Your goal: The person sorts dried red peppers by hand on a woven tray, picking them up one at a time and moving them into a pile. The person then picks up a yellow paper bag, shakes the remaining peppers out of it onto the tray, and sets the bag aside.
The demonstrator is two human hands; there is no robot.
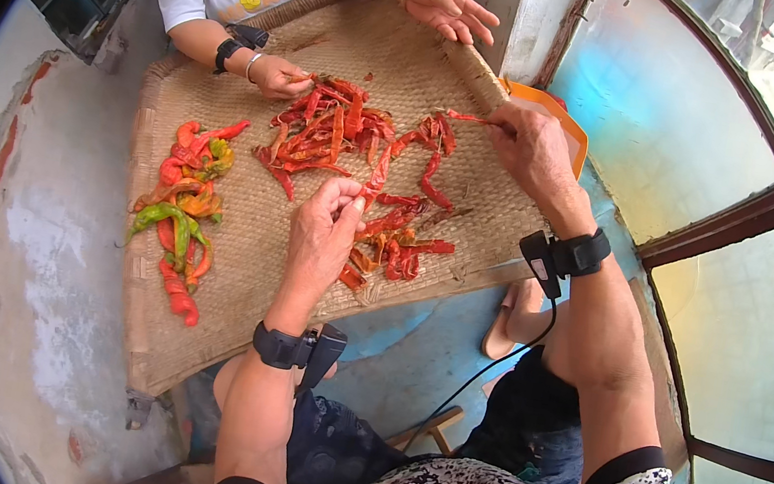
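Across the middle of the frame, a large woven tray (237,294) carries every loose pepper on view, set out in distinct lots.

Largest lot, upper centre: a heap of wrinkled red peppers (334,127), tangled and overlapping. Next, at centre left of the frame: a cluster of plumper fresh peppers (184,210), mixed red, orange and green, lying well apart from the heap. Right of centre, near the tray's lower edge: a smaller red lot (404,250). Above it and to the right: a sparse scatter of peppers (439,139). Beyond the tray's upper right edge: an orange-rimmed container (575,128); its contents cannot be verified.

Left hand (327,222), near centre: thumb and forefinger closed on a red pepper (377,180), held upright-leaning between heap and smaller lot. Right hand (531,148), upper right: fingers pinched together on one end of a thin red pepper (467,117), which points toward frame left. A co-worker's lower hand (281,78) has its fingertips at the heap's edge; whether they grip anything cannot be told. The co-worker's other hand (449,11) is open, palm up, at the tray's upper edge.

Progress, in the inspector's judgement: partial. Separation into lots is evident, and two peppers are being handled individually. The heap remains substantial and unarranged. Which red lots are finished and which are waiting cannot be established.
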